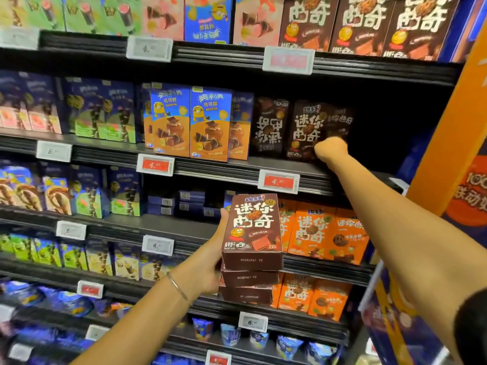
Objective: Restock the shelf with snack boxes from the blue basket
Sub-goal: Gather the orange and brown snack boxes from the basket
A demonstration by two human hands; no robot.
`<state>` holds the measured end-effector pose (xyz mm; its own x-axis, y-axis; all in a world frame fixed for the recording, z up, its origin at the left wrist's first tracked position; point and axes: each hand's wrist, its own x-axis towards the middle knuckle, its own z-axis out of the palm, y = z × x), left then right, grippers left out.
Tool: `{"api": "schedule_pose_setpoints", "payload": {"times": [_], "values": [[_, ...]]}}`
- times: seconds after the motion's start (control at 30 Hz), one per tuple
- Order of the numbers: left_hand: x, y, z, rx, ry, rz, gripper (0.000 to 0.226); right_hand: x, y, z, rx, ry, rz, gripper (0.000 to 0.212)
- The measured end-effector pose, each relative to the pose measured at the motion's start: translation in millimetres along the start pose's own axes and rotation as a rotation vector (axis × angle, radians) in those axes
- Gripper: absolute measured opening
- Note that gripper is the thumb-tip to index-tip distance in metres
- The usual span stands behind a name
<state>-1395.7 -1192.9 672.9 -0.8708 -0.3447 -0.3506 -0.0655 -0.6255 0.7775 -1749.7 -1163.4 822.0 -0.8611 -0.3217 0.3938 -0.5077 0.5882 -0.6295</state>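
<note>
My left hand (210, 267) grips a stack of three brown snack boxes (254, 227) by its left side and holds it upright in front of the shelves. My right hand (330, 150) reaches into the second shelf (237, 169). Its fingers curl round the lower right edge of a matching brown snack box (305, 127) that stands upright there. Another brown box (340, 122) stands deeper behind it, and one more (268, 127) stands upside down to its left. The blue basket is out of view.
Blue-and-orange boxes (209, 125) fill the shelf to the left of the brown ones. A dark gap (379, 133) lies to the right of my right hand. Orange boxes (313, 230) stand on the shelf below. An orange pillar (448, 127) bounds the shelf on the right.
</note>
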Motion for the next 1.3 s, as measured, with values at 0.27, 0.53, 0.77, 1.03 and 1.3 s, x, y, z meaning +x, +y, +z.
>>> {"api": "schedule_pose_setpoints", "payload": {"times": [0.27, 0.53, 0.77, 1.03, 1.3], "values": [[2.4, -1.6, 4.7, 0.029, 0.032, -0.006, 0.084, -5.8, -8.9, -0.4, -0.209, -0.075, -0.037, 0.038], [0.9, -0.2, 8.2, 0.075, 0.059, 0.013, 0.086, -21.7, -14.4, -2.7, -0.226, -0.063, -0.002, 0.038], [5.4, -2.2, 2.1, 0.042, 0.06, 0.013, 0.083, -88.4, -27.6, -38.2, 0.135, 0.186, -0.042, 0.048], [1.4, -11.1, -0.6, 0.057, 0.025, 0.098, 0.08, -239.0, -10.6, -49.7, 0.546, 0.005, -0.31, 0.021], [-4.0, -20.2, -4.8, 0.099, 0.017, 0.255, 0.076, -277.4, 16.9, -29.9, 0.37, -0.469, -0.121, 0.046]]}}
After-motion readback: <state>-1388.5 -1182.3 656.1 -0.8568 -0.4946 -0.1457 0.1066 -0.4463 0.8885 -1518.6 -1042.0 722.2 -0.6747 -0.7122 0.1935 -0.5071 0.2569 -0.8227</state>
